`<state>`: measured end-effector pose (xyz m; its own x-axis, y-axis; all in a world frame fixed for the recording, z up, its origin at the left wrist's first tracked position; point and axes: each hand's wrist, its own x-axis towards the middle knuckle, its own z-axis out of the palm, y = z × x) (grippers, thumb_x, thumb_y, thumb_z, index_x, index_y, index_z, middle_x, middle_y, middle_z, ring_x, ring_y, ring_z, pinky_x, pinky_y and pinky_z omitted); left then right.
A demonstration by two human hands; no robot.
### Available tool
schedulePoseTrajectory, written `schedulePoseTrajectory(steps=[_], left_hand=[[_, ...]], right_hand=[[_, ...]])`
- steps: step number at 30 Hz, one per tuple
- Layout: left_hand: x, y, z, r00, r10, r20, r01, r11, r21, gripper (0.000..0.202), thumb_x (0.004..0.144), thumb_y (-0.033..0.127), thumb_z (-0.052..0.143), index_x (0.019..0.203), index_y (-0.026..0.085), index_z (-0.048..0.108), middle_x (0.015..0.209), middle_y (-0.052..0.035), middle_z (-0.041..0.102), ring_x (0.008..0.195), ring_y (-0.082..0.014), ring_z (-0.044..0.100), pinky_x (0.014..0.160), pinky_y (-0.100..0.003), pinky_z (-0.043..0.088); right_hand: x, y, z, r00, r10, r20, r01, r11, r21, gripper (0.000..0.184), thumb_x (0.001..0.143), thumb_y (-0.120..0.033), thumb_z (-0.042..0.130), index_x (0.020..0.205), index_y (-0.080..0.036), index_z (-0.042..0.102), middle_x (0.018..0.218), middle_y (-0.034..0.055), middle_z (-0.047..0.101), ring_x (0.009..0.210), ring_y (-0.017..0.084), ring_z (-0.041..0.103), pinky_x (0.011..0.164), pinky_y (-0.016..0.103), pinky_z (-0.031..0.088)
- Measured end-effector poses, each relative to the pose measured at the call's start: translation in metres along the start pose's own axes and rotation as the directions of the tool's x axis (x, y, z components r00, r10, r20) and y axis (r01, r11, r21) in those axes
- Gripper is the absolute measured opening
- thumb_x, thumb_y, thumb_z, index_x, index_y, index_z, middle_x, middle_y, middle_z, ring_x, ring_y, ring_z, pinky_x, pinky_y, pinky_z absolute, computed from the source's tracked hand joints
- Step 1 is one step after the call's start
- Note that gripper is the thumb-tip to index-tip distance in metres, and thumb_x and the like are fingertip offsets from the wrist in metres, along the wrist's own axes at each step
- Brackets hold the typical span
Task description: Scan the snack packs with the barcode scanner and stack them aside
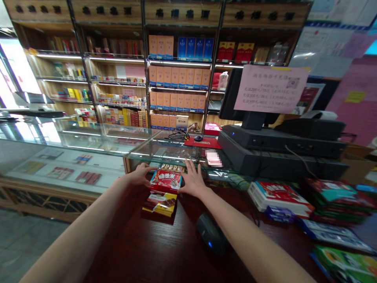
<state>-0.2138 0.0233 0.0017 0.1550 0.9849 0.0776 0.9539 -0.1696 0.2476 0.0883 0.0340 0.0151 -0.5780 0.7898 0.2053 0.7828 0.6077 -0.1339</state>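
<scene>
A red snack box (165,180) with white lettering stands on the dark wooden counter (141,251), against the glass case. My left hand (140,174) curls round its left end. My right hand (193,180) rests against its right end with the fingers stretched out flat. Just in front of the red box lies a yellow and brown chocolate box (160,203). Both forearms reach in from the bottom of the view.
A black barcode scanner (210,234) lies on the counter under my right forearm. Stacks of boxed goods (278,196) fill the right side. A black till with monitor (265,145) stands behind them. Glass display cases (88,137) run left, with stocked shelves (176,78) behind.
</scene>
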Motion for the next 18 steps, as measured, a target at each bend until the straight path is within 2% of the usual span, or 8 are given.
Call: schedulePoseTrajectory(steps=[7, 12, 15, 18], left_hand=[[0.006, -0.002, 0.000, 0.995, -0.031, 0.097, 0.032, 0.999, -0.011, 0.088, 0.057, 0.037, 0.080, 0.141, 0.033, 0.054, 0.124, -0.0095, 0.052, 0.122, -0.0339, 0.054, 0.106, -0.044, 0.043], [0.004, 0.000, -0.004, 0.989, -0.038, 0.144, 0.040, 0.999, -0.018, 0.091, 0.059, 0.041, 0.078, 0.145, 0.031, 0.050, 0.122, -0.0087, 0.054, 0.119, -0.0335, 0.057, 0.106, -0.044, 0.044], [0.001, 0.005, -0.008, 0.978, -0.058, 0.202, 0.062, 0.998, -0.012, 0.096, 0.059, 0.044, 0.076, 0.148, 0.029, 0.046, 0.126, -0.0087, 0.052, 0.124, -0.0334, 0.054, 0.109, -0.043, 0.042], [-0.002, 0.008, -0.012, 0.976, -0.058, 0.208, 0.068, 0.997, -0.039, 0.094, 0.060, 0.046, 0.074, 0.148, 0.028, 0.046, 0.128, -0.0082, 0.051, 0.128, -0.0334, 0.051, 0.113, -0.040, 0.038]], right_hand=[[0.002, -0.002, -0.006, 0.998, -0.025, 0.055, 0.028, 0.998, -0.050, 0.076, 0.066, -0.060, 0.080, 0.124, -0.014, 0.068, 0.167, 0.0197, 0.003, 0.153, 0.040, -0.004, 0.116, 0.067, -0.008], [0.002, -0.001, -0.006, 0.997, -0.037, 0.070, 0.041, 0.998, -0.055, 0.077, 0.068, -0.063, 0.077, 0.126, -0.013, 0.068, 0.167, 0.0200, 0.003, 0.153, 0.041, -0.006, 0.115, 0.066, -0.010], [0.002, -0.001, -0.006, 0.995, -0.037, 0.090, 0.041, 0.998, -0.051, 0.079, 0.069, -0.066, 0.074, 0.128, -0.014, 0.067, 0.167, 0.0195, 0.002, 0.153, 0.040, -0.008, 0.115, 0.066, -0.011], [0.002, -0.002, -0.007, 0.995, -0.025, 0.099, 0.030, 0.998, -0.050, 0.076, 0.070, -0.065, 0.073, 0.127, -0.015, 0.067, 0.167, 0.0191, 0.001, 0.153, 0.039, -0.009, 0.115, 0.065, -0.011]])
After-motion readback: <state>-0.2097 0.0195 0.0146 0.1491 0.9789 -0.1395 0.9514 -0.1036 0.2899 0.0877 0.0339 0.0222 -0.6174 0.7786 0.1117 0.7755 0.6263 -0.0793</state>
